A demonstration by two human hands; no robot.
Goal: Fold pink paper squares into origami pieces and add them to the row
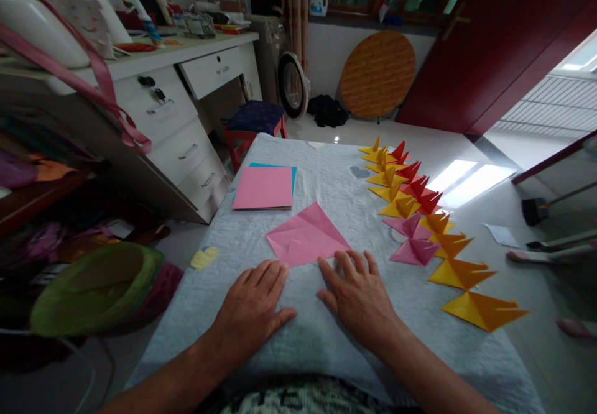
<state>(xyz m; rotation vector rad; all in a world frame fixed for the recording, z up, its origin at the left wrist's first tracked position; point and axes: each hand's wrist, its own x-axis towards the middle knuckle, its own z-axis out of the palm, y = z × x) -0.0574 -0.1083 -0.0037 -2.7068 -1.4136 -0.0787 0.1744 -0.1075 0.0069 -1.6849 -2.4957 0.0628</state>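
Note:
A pink sheet of origami paper, partly folded and creased, lies on the cloth-covered table in front of me. My left hand rests flat with its fingertips at the paper's near left edge, the thumb held apart. On the near right side, my right hand has its fingers spread, their tips touching the paper's edge. Beyond the sheet to the left sits a stack of square paper, pink on top with blue showing beneath. Rows of folded paper birds in yellow, pink and red stand on the right.
The table has a pale cloth with heart patches. A green-lined bin stands at the left, below a white desk. Past the far edge are a stool, an open washing machine door and a round wooden board.

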